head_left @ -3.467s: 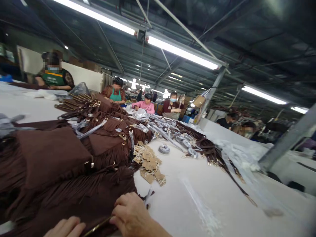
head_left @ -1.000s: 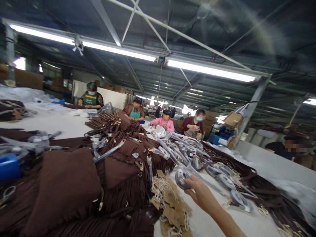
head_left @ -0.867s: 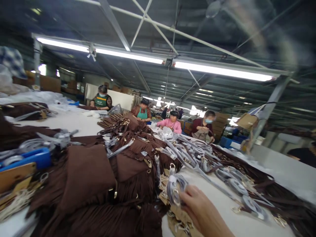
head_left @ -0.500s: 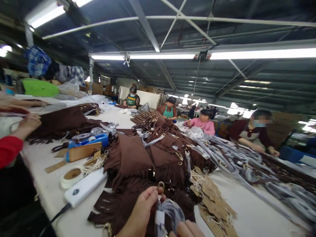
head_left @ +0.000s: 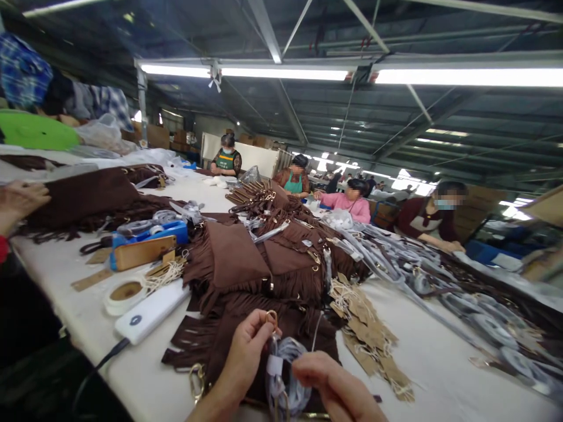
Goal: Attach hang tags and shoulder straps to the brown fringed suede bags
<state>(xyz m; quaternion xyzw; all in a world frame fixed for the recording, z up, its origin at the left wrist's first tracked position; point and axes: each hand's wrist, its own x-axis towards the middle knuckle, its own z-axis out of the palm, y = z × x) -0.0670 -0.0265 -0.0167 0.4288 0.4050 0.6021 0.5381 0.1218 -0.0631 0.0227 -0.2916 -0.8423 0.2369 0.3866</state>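
My left hand point(head_left: 250, 346) pinches the gold clasp point(head_left: 272, 319) of a bag strap point(head_left: 292, 351), its thumb and fingers closed. The strap is coiled and wrapped in clear grey plastic, with a white band around it. It hangs over a dark brown fringed bag point(head_left: 237, 319) on the table. My right hand point(head_left: 334, 384) is at the right side of the coil, fingers curled and pressed together. A thin pale string point(head_left: 317, 331) rises by its fingertips; what those fingers hold is hidden. Another gold clasp point(head_left: 196, 381) lies left of my left forearm.
Brown fringed bags point(head_left: 240, 255) are piled ahead. Left are a white power bank point(head_left: 149, 313) with a cable, a tape roll point(head_left: 125, 293) and a phone point(head_left: 143, 253). Right are cardboard tags point(head_left: 367, 328) and wrapped straps point(head_left: 409, 269). A co-worker's hand point(head_left: 24, 202) is at far left.
The view has shifted, and the coiled strap now sits more to the left in it. My right hand has risen further into view beside the coil. My left hand keeps its pinch.
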